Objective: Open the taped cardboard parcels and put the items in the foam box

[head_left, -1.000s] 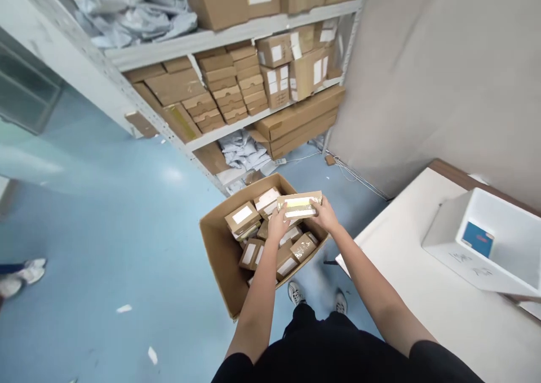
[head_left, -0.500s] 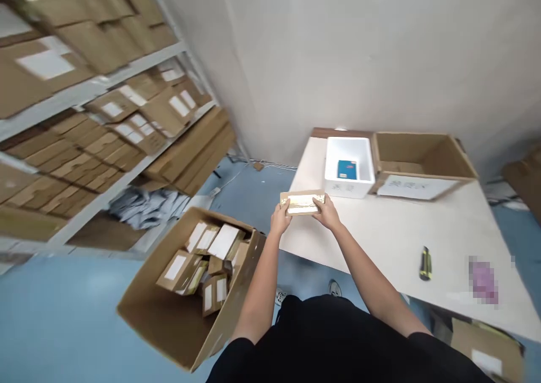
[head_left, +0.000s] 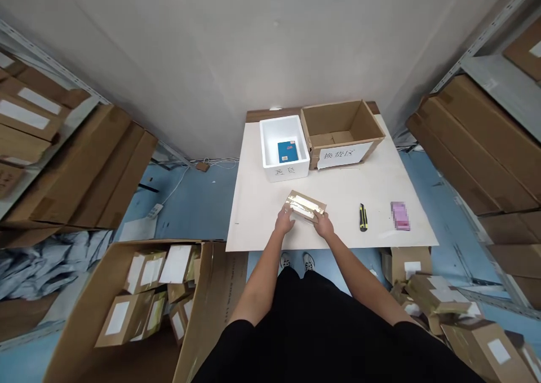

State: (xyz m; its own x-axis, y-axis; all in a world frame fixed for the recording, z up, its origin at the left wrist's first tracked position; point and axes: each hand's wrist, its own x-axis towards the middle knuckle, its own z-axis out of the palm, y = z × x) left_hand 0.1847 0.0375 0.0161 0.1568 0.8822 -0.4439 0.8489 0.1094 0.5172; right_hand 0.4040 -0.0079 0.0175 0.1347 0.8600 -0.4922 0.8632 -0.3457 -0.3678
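Both of my hands grip a small taped cardboard box (head_left: 305,204) with a white label, at the front part of the white table (head_left: 257,214). My left hand (head_left: 284,221) holds its left end, and my right hand (head_left: 323,224) its lower right corner. The box is slightly tilted in view; whether it rests on the tabletop I cannot tell. Behind it stands a white foam box (head_left: 287,173) with a blue packet (head_left: 288,152) inside. Beside that is an open cardboard box (head_left: 344,155) bearing a handwritten sign. A black and yellow box cutter (head_left: 363,218) lies to the right.
A large carton (head_left: 88,310) with several labelled parcels stands left on the blue floor. A blurred pink item (head_left: 399,216) lies on the table's right side. More parcels (head_left: 439,293) are piled at lower right. Shelves with boxes (head_left: 80,169) flank both sides.
My view has swung right, from the shelf and large carton to the table. My hands have brought the small box over the table, and it has turned slightly.
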